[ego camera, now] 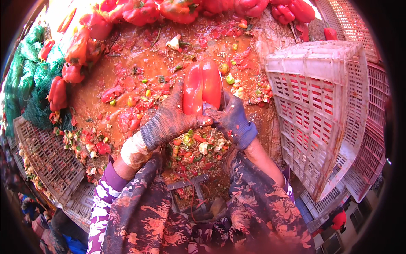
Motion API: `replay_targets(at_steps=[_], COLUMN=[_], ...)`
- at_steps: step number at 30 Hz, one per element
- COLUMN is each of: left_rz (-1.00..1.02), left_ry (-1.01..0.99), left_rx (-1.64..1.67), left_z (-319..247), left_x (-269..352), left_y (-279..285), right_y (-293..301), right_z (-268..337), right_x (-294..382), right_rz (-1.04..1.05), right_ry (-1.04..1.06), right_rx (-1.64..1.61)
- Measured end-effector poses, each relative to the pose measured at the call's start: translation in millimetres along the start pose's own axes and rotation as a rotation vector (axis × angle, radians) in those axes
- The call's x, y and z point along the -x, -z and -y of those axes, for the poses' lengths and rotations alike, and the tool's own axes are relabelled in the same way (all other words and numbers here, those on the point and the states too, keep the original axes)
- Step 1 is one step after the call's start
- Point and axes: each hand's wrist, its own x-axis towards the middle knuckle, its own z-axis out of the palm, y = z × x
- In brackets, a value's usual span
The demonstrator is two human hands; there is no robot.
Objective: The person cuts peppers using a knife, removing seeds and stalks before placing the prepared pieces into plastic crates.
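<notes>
A large red bell pepper (203, 85) is held upright between my two gloved hands, over a wet floor strewn with pepper scraps and seeds. My left hand (174, 111), in a soiled striped knit glove, grips its left side, the thumb reaching across below the base. In a purple-blue glove, my right hand (233, 117) is closed at the pepper's lower right. A thin edge, perhaps a blade, shows along the pepper's right side; what it belongs to is hidden. Below the hands lies a heap of cut cores and seeds (203, 147).
Whole red peppers (141, 12) line the far and left edges. Green netting (41, 82) lies at the left, above a plastic crate (50, 155). Stacked pale crates (311, 108) lean at the right. Other people are partly visible at the lower left and lower right.
</notes>
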Motion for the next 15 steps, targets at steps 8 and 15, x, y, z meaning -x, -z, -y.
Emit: replay_targets(at_steps=[8,15], left_rz=[-0.069,-0.013], left_ry=[0.037,0.134], left_rx=[-0.126,-0.136], left_z=[-9,-2], left_x=[10,28], left_y=[-9,19], right_y=[0,-1], right_z=[22,46], right_x=[6,19], right_rz=[0.105,0.115], right_ry=[-0.166,-0.276], right_rx=[0.041,-0.033])
